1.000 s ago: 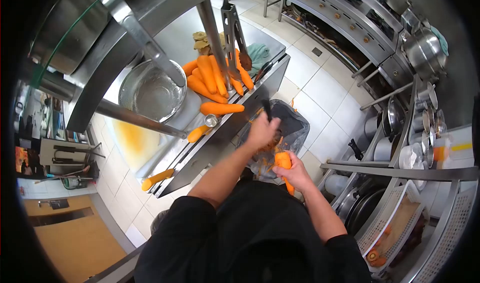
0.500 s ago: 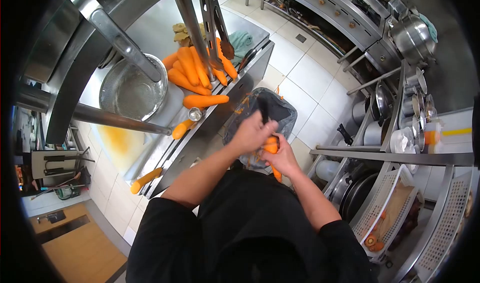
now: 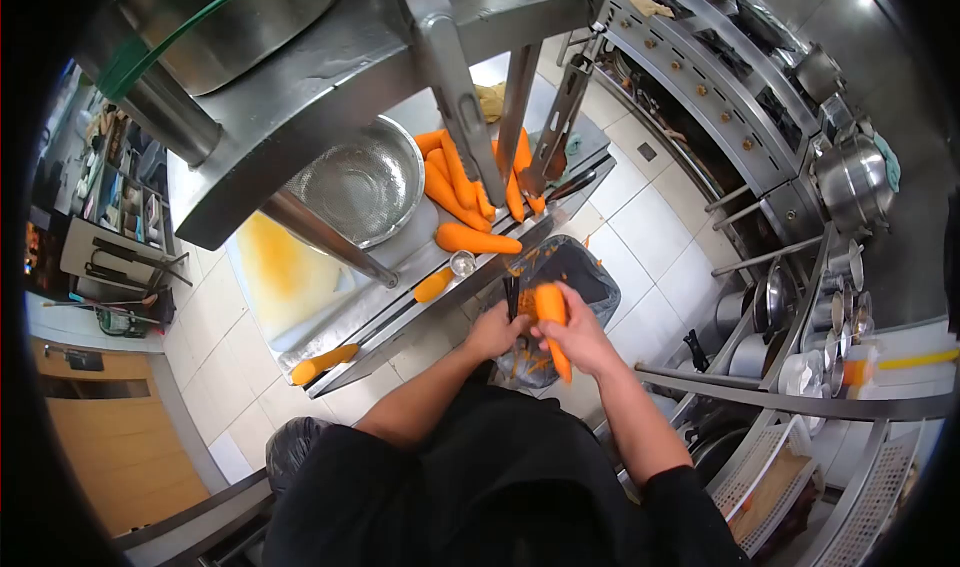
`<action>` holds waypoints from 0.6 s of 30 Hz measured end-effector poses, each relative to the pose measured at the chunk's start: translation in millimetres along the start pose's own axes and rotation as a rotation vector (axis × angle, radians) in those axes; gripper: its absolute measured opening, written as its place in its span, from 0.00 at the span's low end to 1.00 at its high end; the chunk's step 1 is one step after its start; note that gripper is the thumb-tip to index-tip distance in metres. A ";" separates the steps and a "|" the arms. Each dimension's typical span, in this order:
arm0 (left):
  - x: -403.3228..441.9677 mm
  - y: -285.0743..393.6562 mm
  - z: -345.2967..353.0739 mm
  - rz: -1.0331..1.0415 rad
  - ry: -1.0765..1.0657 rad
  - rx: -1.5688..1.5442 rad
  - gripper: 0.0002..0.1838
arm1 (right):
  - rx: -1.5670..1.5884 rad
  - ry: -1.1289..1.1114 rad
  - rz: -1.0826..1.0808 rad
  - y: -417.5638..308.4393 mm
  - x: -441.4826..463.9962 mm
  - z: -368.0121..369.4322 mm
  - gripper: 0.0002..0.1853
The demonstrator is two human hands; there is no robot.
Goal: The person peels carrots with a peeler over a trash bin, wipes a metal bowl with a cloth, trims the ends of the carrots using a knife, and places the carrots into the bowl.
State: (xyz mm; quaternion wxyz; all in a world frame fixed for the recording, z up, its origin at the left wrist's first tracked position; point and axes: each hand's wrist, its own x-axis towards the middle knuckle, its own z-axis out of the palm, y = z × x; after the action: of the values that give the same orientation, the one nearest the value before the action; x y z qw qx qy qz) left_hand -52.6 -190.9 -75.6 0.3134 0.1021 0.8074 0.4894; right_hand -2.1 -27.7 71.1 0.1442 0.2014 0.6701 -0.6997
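Observation:
A carrot (image 3: 551, 312) stands tilted over the lined bin, with my right hand (image 3: 580, 337) wrapped round it. My left hand (image 3: 493, 332) grips a black-handled tool (image 3: 513, 297) just left of the carrot; its working end is hard to make out. Orange peelings (image 3: 538, 360) lie in the bin (image 3: 585, 272) beneath both hands. On the steel counter, several orange carrots (image 3: 460, 187) are piled beside a mesh strainer (image 3: 365, 182). One more carrot (image 3: 478, 239) rests at the counter's edge, near a small metal cup (image 3: 462, 263).
A steel shelf (image 3: 330, 77) overhangs the counter, and tongs (image 3: 560, 117) hang from it. A stained cutting board (image 3: 280, 277) lies at the left. Racks on the right hold pans and a white basket (image 3: 765, 477). A stove (image 3: 700, 82) stands at the back.
The camera view has shifted, bringing the overhead shelf lower in view. My left hand has drawn away from the carrot's top, and the carrot now shows more fully in my right hand.

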 end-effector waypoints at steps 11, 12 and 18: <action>3.1 34.2 -44.3 0.057 -0.025 0.002 0.28 | -0.906 0.114 -0.892 -79.0 139.6 101.8 0.27; 19.8 12.7 -36.1 0.169 0.023 0.095 0.30 | -0.924 0.079 -0.849 -80.7 135.8 101.5 0.27; 52.5 14.4 -46.7 0.731 -0.055 0.267 0.26 | -0.691 0.185 -0.733 -62.2 55.2 34.3 0.17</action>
State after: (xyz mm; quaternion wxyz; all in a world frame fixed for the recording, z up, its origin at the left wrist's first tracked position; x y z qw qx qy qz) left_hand -124.1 -192.8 -69.4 0.1238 0.4362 0.7655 0.4565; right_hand -82.8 -54.4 100.3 -0.1124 -0.0455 0.8989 -0.4210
